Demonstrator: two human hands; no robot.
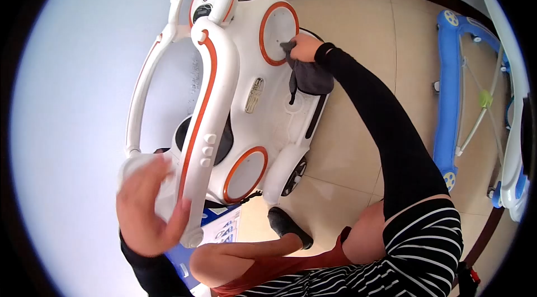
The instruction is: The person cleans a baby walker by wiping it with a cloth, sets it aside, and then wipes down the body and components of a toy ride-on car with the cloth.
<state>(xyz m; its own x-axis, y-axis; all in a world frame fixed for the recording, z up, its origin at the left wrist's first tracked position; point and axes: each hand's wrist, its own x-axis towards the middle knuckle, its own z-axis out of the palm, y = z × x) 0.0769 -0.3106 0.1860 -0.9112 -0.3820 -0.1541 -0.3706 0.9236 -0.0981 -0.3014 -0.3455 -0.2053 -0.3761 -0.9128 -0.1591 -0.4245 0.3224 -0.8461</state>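
A white ride-on toy car (246, 129) with orange trim lies in front of me. My right hand (306, 49) is closed on a dark grey cloth (312, 77), which hangs down over the car's white body beside the upper orange-ringed round panel (278, 34). My left hand (148, 207), slightly blurred, is at the lower end of the car's white bar (208, 112) with the orange stripe. Its thumb stands apart from the curved fingers and nothing shows in it. Whether it touches the bar I cannot tell.
A blue and white folding frame with wheels (447, 95) stands on the tiled floor (358, 34) at the right. Below the car lies a blue and white printed box or board (221, 230). My foot in a dark shoe (288, 227) is close to the car's wheel (295, 176).
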